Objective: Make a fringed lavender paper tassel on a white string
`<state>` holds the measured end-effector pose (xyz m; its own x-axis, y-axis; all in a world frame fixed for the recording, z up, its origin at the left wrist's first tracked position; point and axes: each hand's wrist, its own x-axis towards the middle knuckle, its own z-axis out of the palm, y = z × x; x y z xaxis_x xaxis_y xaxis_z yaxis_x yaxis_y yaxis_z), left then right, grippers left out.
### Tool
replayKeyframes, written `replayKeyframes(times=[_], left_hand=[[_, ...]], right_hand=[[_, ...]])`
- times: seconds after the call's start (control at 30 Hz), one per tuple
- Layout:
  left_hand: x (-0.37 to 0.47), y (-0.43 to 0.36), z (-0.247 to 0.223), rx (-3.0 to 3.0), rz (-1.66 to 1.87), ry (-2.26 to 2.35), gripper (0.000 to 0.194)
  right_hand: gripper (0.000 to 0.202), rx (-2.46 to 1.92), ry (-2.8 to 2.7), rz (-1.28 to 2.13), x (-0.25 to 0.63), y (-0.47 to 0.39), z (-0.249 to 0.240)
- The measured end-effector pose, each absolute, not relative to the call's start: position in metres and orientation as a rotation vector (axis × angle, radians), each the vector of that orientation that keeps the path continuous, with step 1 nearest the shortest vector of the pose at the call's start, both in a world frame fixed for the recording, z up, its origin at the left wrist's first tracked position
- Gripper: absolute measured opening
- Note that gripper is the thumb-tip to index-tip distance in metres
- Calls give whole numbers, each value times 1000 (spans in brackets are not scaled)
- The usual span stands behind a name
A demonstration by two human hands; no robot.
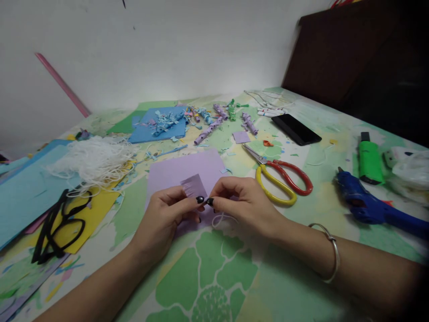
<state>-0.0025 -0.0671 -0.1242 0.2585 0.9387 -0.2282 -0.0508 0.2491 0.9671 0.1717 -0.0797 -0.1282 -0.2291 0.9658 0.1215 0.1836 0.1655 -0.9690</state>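
My left hand pinches a small purple paper piece with fine cuts along one side, thumb pressed on its lower corner. Fingertip to fingertip with it, my right hand is closed in a pinch at that same corner. A white string loops out beneath the right fingers and appears to run up into them; its end is hidden. Under both hands lies a larger purple sheet. Scissors with one yellow and one red handle rest just beyond my right hand, blades partly apart.
Left of my hands are a tangle of white string, black-framed glasses and coloured sheets. Rolled paper pieces and scraps lie at the back. A phone, green lighter and blue glue gun lie right.
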Motion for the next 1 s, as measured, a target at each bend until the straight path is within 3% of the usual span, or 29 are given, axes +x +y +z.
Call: replayKeyframes(times=[0.3, 1.0], left_hand=[[-9, -63, -133, 1285, 848, 1066, 9], [0, -67, -122, 927, 884, 1098, 7]], right_hand=[[9, -1139, -1593, 1172, 172, -79, -129], [9, -1131, -1633, 1128, 173, -79, -129]])
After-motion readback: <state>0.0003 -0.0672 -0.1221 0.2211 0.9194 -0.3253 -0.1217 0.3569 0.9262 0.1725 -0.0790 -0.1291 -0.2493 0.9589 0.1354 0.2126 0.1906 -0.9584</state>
